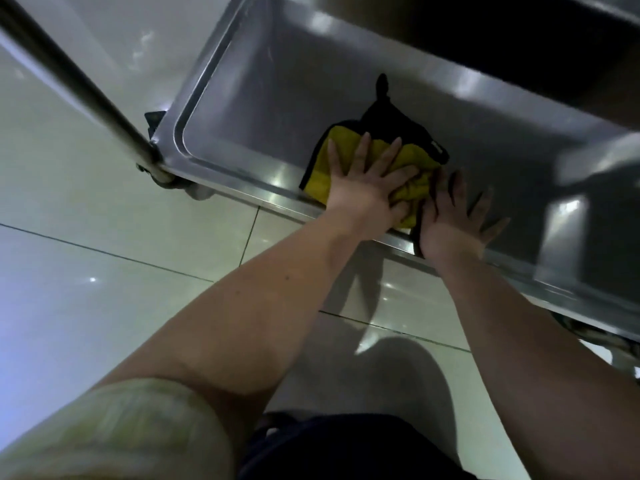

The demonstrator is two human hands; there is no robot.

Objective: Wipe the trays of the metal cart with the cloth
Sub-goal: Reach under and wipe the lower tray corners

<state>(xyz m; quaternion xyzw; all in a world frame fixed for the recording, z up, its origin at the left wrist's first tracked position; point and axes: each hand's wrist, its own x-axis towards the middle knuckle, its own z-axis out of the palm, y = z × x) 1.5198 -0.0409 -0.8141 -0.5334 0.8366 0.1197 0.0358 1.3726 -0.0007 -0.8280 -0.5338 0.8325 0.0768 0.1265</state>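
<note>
One cloth (pixel 321 174) in the tray (pixel 259 116)

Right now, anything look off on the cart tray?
Nothing spilled or damaged. The cloth is bunched under the left hand, and one black edge laps over the near rim of the tray beside the right hand.

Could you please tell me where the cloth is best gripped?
Probably pinch the cloth at its bunched yellow fold by the near rim of the tray, coming from the front: the rest lies flat under the left hand.
</note>
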